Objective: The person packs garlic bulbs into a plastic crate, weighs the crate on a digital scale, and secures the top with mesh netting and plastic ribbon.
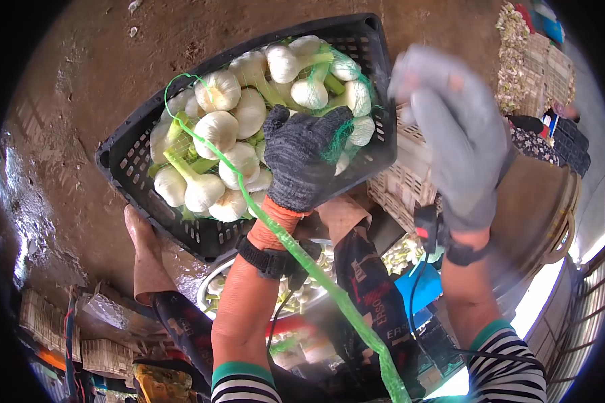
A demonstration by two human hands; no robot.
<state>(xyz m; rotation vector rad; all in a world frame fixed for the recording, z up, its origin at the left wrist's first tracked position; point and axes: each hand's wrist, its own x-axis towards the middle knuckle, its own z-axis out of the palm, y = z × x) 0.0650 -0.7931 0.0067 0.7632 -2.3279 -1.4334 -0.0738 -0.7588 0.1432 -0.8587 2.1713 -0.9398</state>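
Observation:
A black plastic crate (124, 138) holds several white garlic bulbs (216, 131) with short green stems, many of them under fine green netting. My left hand (299, 158), in a dark grey knit glove, is closed on bunched green mesh net (338, 142) over the crate's right half. A long twisted green strip (296, 252) crosses from the bulbs past my left forearm to the bottom edge. Off the crate's right side, my right hand (457, 134), in a light grey glove, is raised and motion-blurred. Its fingers look extended, thumb apart, with nothing visible in them.
Below the crate, between my legs, stands a metal basin (212, 289) with more garlic pieces. Beige plastic crates (403, 174) and a round brown tub (541, 201) are at the right. Wet brown ground (67, 121) lies to the left. Peelings (511, 60) are heaped at upper right.

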